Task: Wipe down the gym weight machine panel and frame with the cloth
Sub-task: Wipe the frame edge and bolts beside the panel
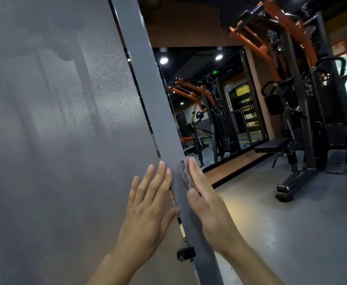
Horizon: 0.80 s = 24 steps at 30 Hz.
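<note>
The right hand [207, 200], fingers pressed together, is flattening the cloth [186, 174] against the grey frame [148, 83]; left of the frame, the left hand [148, 204] is resting spread-fingered on the panel [55, 120].

I have one view only, from the camera on the person's head, so no second view shares any part of the scene. It looks forward and slightly down, tilted, so the grey frame post [148, 83] runs slantwise from top centre to bottom right. The camera sits very near the panel [51, 120], which fills the whole left half (close enough that its grain shows). Both forearms enter from the bottom edge, nearest the lens. To the right the view opens far across the floor [292, 233] to a wall mirror [205, 103] and an orange-and-black machine [304, 95].
</note>
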Tool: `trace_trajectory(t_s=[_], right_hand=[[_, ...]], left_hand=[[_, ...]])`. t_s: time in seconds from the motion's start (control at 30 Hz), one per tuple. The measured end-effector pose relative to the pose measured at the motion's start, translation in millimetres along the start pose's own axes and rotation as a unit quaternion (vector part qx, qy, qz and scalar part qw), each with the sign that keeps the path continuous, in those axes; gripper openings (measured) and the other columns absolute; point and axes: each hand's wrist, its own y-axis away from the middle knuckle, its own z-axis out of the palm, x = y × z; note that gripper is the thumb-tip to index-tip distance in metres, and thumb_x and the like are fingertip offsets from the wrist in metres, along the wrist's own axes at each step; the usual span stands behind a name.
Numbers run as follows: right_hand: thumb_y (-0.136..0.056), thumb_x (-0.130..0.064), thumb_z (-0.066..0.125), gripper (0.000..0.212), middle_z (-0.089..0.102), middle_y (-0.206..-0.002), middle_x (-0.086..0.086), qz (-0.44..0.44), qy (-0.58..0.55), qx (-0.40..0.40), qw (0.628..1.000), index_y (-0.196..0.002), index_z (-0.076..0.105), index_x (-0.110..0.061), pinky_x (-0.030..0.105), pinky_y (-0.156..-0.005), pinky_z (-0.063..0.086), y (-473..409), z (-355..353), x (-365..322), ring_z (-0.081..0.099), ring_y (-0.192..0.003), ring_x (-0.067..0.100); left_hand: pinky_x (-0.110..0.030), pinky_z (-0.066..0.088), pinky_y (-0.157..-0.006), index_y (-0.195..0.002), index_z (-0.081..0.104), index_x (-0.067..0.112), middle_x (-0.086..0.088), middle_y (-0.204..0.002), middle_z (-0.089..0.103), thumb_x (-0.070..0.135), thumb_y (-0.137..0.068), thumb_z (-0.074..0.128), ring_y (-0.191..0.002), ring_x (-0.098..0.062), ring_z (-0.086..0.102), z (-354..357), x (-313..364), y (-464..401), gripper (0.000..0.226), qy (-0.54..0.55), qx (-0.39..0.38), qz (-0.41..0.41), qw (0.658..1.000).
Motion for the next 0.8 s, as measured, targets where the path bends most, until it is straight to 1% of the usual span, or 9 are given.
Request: trace_trajectory(t_s=[0.1, 0.17, 0.27, 0.33, 0.4, 0.5, 0.57, 0.67, 0.8], right_hand=[[-0.105, -0.057, 0.033, 0.066, 0.006, -0.168, -0.025, -0.014, 0.036, 0.004, 0.999, -0.163, 0.008, -0.037, 0.041, -0.129, 0.01, -52, -4, -25, 0.005, -0.153, -0.008], [-0.106, -0.055, 0.032, 0.066, 0.002, -0.169, -0.023, -0.029, 0.061, 0.009, 0.998, -0.163, 0.005, -0.037, 0.042, -0.129, 0.01, -64, -1, -29, 0.003, -0.153, -0.006], [-0.107, -0.049, 0.034, 0.068, -0.004, -0.171, -0.018, -0.042, 0.092, 0.013, 0.995, -0.163, 0.0, -0.033, 0.039, -0.128, 0.009, -30, 10, -12, -0.002, -0.156, 0.002], [-0.107, -0.044, 0.04, 0.07, -0.003, -0.171, -0.017, -0.026, 0.092, 0.018, 0.995, -0.163, 0.001, -0.032, 0.036, -0.129, 0.011, 8, 14, 8, -0.002, -0.157, 0.006], [-0.105, -0.039, 0.045, 0.073, -0.002, -0.171, -0.016, 0.004, 0.08, 0.012, 0.997, -0.163, 0.001, -0.03, 0.032, -0.126, 0.011, 43, 15, 24, 0.0, -0.158, 0.008], [-0.104, -0.047, 0.045, 0.074, 0.001, -0.17, -0.022, 0.049, 0.085, -0.003, 0.995, -0.162, 0.001, -0.033, 0.025, -0.125, 0.011, 74, 13, 30, 0.003, -0.157, 0.004], [-0.103, -0.052, 0.043, 0.073, 0.001, -0.168, -0.027, 0.071, 0.1, -0.008, 0.992, -0.161, 0.002, -0.036, 0.024, -0.126, 0.011, 79, 11, 25, 0.002, -0.155, -0.001], [-0.104, -0.049, 0.042, 0.071, -0.004, -0.166, -0.032, 0.096, 0.122, -0.029, 0.987, -0.16, -0.001, -0.039, 0.025, -0.128, 0.008, 78, 7, 17, -0.001, -0.154, -0.006], [-0.104, -0.057, 0.038, 0.072, -0.008, -0.166, -0.032, 0.099, 0.137, -0.041, 0.985, -0.16, -0.005, -0.041, 0.027, -0.126, 0.007, 78, 6, 14, -0.004, -0.153, -0.007]], left_hand=[[-0.047, 0.007, -0.126, -0.164, 0.012, 0.02, 0.004, -0.172, 0.007, 0.052, -0.099, 0.043, -0.159, -0.021, 0.005, 2, -1, -1, 0.079, -0.008, -0.001, 0.0, 1.0], [-0.047, 0.008, -0.125, -0.164, 0.014, 0.019, 0.003, -0.172, 0.008, 0.05, -0.099, 0.046, -0.159, -0.02, 0.005, 2, -1, -1, 0.079, -0.01, -0.003, -0.004, 1.0], [-0.048, 0.008, -0.125, -0.164, 0.016, 0.017, 0.001, -0.172, 0.006, 0.048, -0.101, 0.043, -0.159, -0.021, 0.004, -1, 2, 1, 0.075, -0.001, -0.006, -0.004, 1.0], [-0.048, 0.007, -0.125, -0.164, 0.015, 0.016, 0.0, -0.172, 0.006, 0.049, -0.102, 0.038, -0.159, -0.022, 0.004, -2, 3, 1, 0.073, -0.01, -0.003, -0.005, 1.0], [-0.048, 0.008, -0.125, -0.164, 0.015, 0.016, -0.001, -0.172, 0.005, 0.048, -0.101, 0.042, -0.159, -0.022, 0.004, -3, 4, 0, 0.075, -0.02, -0.002, -0.006, 1.0], [-0.049, 0.011, -0.124, -0.163, 0.016, 0.014, -0.002, -0.172, 0.007, 0.043, -0.097, 0.06, -0.159, -0.023, 0.005, -6, 6, 0, 0.085, -0.019, -0.005, -0.011, 1.0], [-0.049, 0.014, -0.123, -0.163, 0.018, 0.013, -0.004, -0.172, 0.009, 0.043, -0.092, 0.068, -0.158, -0.024, 0.007, -9, 7, 0, 0.092, -0.02, -0.008, -0.012, 1.0], [-0.05, 0.015, -0.122, -0.162, 0.02, 0.011, -0.005, -0.171, 0.011, 0.043, -0.09, 0.071, -0.158, -0.025, 0.01, -13, 8, 0, 0.095, -0.029, -0.012, -0.014, 0.999], [-0.05, 0.015, -0.123, -0.162, 0.018, 0.011, -0.006, -0.172, 0.008, 0.045, -0.09, 0.071, -0.158, -0.025, 0.008, -13, 9, 1, 0.096, -0.034, -0.01, -0.015, 0.999]])
